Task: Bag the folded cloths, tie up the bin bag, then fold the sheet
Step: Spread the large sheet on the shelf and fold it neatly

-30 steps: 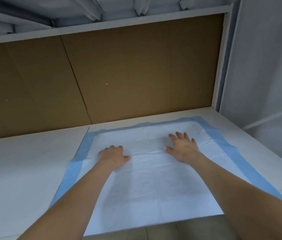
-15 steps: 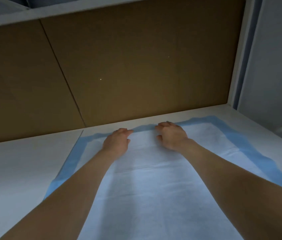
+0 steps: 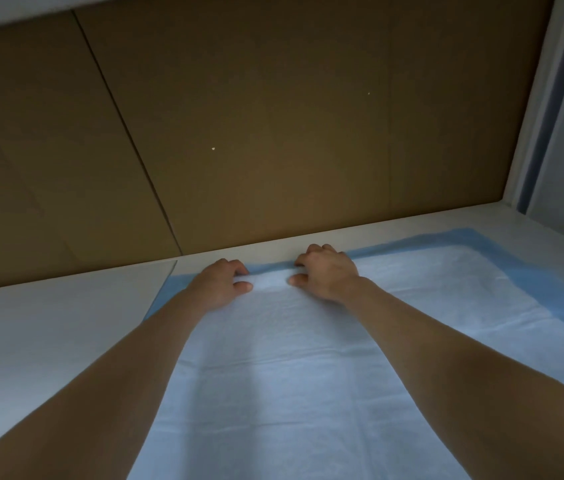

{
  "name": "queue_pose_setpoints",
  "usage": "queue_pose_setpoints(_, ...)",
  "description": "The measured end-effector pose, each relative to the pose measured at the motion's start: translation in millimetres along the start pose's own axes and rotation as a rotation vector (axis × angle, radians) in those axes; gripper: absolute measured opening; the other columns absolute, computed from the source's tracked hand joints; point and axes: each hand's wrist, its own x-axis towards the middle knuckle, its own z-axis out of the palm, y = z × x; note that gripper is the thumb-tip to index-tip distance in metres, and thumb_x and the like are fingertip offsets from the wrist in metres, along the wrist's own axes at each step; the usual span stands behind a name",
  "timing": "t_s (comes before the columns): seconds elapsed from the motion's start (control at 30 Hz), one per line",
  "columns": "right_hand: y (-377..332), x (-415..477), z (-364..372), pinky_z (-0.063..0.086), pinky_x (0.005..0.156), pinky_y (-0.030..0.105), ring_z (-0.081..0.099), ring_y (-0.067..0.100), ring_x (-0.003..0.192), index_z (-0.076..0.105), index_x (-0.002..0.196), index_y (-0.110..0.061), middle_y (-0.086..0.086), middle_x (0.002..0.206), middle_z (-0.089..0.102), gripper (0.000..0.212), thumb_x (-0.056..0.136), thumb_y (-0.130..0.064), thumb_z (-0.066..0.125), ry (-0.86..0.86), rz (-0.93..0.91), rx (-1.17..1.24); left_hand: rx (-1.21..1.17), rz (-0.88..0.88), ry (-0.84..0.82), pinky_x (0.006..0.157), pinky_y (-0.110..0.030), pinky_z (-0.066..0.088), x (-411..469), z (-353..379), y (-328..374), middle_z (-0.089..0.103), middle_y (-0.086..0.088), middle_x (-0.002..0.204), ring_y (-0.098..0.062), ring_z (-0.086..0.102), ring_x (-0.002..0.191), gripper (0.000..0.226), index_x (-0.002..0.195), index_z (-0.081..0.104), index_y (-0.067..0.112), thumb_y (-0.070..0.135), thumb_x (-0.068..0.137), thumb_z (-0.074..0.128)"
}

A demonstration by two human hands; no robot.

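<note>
A white sheet with a blue border (image 3: pixel 308 358) lies spread flat on the white table (image 3: pixel 41 334). Both my arms reach across it to its far edge, close to the wall. My left hand (image 3: pixel 223 282) has its fingers curled over the blue far border, thumb on the white part. My right hand (image 3: pixel 329 271) pinches the same far edge a little to the right, fingers curled over the border and thumb underneath them on the white. Between the two hands the edge is slightly bunched. No bin bag or folded cloths are in view.
A brown cardboard wall (image 3: pixel 273 133) rises directly behind the table's far edge. A white and grey post (image 3: pixel 543 116) stands at the back right corner. Bare white table surface extends to the left of the sheet.
Both hands moved from the sheet's middle to its far edge and curled their fingers onto the blue border. The view tilted down and closer.
</note>
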Motion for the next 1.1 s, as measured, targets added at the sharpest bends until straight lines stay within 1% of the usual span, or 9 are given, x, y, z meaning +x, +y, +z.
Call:
queue_pose_setpoints(0.23, 2, 12, -2, 0.033, 0.099, 0.04, 0.043, 0.025, 0.123, 0.055, 0.126, -0.023, 0.004, 0.128, 0.055, 0.045, 0.093, -0.052, 0.046, -0.069, 0.056, 0.046, 0.005, -0.049, -0.006, 0.097, -0.039, 0.045, 5, -4, -20, 0.061, -0.005, 0.117, -0.024, 0.056, 0.11, 0.039, 0.114, 0.061, 0.017, 0.046, 0.087, 0.06)
queue_pose_setpoints(0.37, 2, 12, -6, 0.031, 0.099, 0.041, 0.041, 0.025, 0.124, 0.055, 0.126, -0.024, 0.004, 0.128, 0.054, 0.046, 0.094, -0.054, 0.04, -0.068, 0.06, 0.049, -0.039, -0.072, 0.029, 0.094, -0.036, 0.046, 5, -13, -29, 0.065, 0.001, 0.107, -0.021, 0.059, 0.104, 0.033, 0.092, 0.062, 0.027, 0.057, 0.08, 0.063)
queue_pose_setpoints(0.43, 1, 11, -9, 0.031, 0.098, 0.041, 0.04, 0.023, 0.125, 0.056, 0.125, -0.024, 0.002, 0.128, 0.055, 0.051, 0.092, -0.06, 0.039, -0.059, 0.062, 0.061, -0.121, -0.096, 0.042, 0.089, -0.034, 0.047, 1, -18, -31, 0.067, 0.001, 0.097, -0.019, 0.061, 0.096, 0.038, 0.08, 0.06, 0.028, 0.065, 0.07, 0.065)
queue_pose_setpoints(0.57, 0, 11, -12, 0.031, 0.099, 0.038, 0.049, 0.019, 0.12, 0.059, 0.118, -0.023, -0.003, 0.122, 0.059, 0.054, 0.089, -0.065, 0.041, -0.035, 0.067, 0.104, -0.275, -0.141, 0.083, 0.081, -0.032, 0.049, -7, -26, -35, 0.067, 0.003, 0.087, -0.018, 0.064, 0.087, 0.058, 0.077, 0.063, 0.026, 0.075, 0.045, 0.059)
queue_pose_setpoints(0.63, -1, 9, -16, 0.032, 0.098, 0.038, 0.052, 0.019, 0.116, 0.06, 0.111, -0.025, -0.004, 0.113, 0.061, 0.047, 0.09, -0.063, 0.043, -0.009, 0.058, 0.129, -0.306, -0.168, 0.124, 0.08, -0.031, 0.047, -9, -29, -39, 0.066, 0.002, 0.091, -0.019, 0.062, 0.088, 0.055, 0.078, 0.063, 0.026, 0.074, 0.049, 0.063)
queue_pose_setpoints(0.77, -3, 7, -25, 0.029, 0.1, 0.04, 0.05, 0.016, 0.12, 0.057, 0.119, -0.034, -0.006, 0.12, 0.061, 0.039, 0.092, -0.058, 0.043, 0.023, 0.035, 0.13, -0.09, -0.251, 0.187, 0.1, -0.037, 0.04, -12, -38, -47, 0.064, 0.004, 0.114, -0.022, 0.057, 0.112, 0.048, 0.096, 0.066, 0.032, 0.074, 0.075, 0.053)
queue_pose_setpoints(0.97, -2, 10, -12, 0.027, 0.099, 0.042, 0.051, 0.019, 0.119, 0.052, 0.123, -0.036, -0.007, 0.124, 0.06, 0.04, 0.094, -0.058, 0.037, -0.048, 0.026, 0.066, 0.275, -0.305, 0.154, 0.104, -0.04, 0.03, -12, -31, -32, 0.06, 0.0, 0.124, -0.022, 0.052, 0.12, 0.036, 0.114, 0.062, 0.03, 0.047, 0.098, 0.035)
queue_pose_setpoints(1.03, 0, 11, -6, 0.026, 0.1, 0.043, 0.052, 0.02, 0.118, 0.051, 0.122, -0.036, -0.006, 0.123, 0.061, 0.038, 0.094, -0.057, 0.038, -0.07, 0.035, 0.087, 0.293, -0.194, 0.189, 0.104, -0.037, 0.035, -6, -23, -21, 0.055, 0.001, 0.132, -0.021, 0.05, 0.123, 0.03, 0.122, 0.057, 0.03, 0.028, 0.1, 0.037)
queue_pose_setpoints(1.1, 1, 12, -2, 0.027, 0.1, 0.043, 0.052, 0.021, 0.117, 0.05, 0.121, -0.034, -0.003, 0.123, 0.06, 0.036, 0.094, -0.055, 0.039, -0.082, 0.052, 0.098, 0.193, 0.013, 0.223, 0.103, -0.034, 0.038, 0, -11, -3, 0.051, 0.001, 0.135, -0.02, 0.048, 0.125, 0.035, 0.127, 0.055, 0.029, 0.017, 0.099, 0.039)
